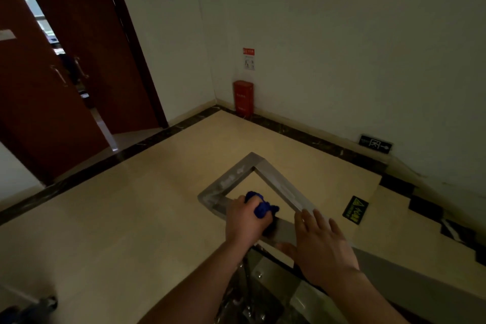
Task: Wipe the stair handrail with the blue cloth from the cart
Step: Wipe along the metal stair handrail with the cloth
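Now, cloth: the blue cloth (pixel 259 204) is bunched in the left hand and pressed onto the handrail's near bar.
Left hand: the left hand (pixel 246 218) is closed tight around the cloth, knuckles up, on top of the handrail.
Handrail: the steel handrail (pixel 231 179) bends into a square loop; smeared streaks show on its left bar, beyond the cloth.
Right hand: the right hand (pixel 319 241) lies flat with fingers spread, holding nothing, on the handrail just right of the cloth.
Floor: the beige landing floor (pixel 131 205) lies under the handrail.
Stairs: steps (pixel 410 221) descend right of the handrail, a yellow warning sticker (pixel 355 209) near its right bar.
Far corner: a red box (pixel 243 97) stands beyond the handrail.
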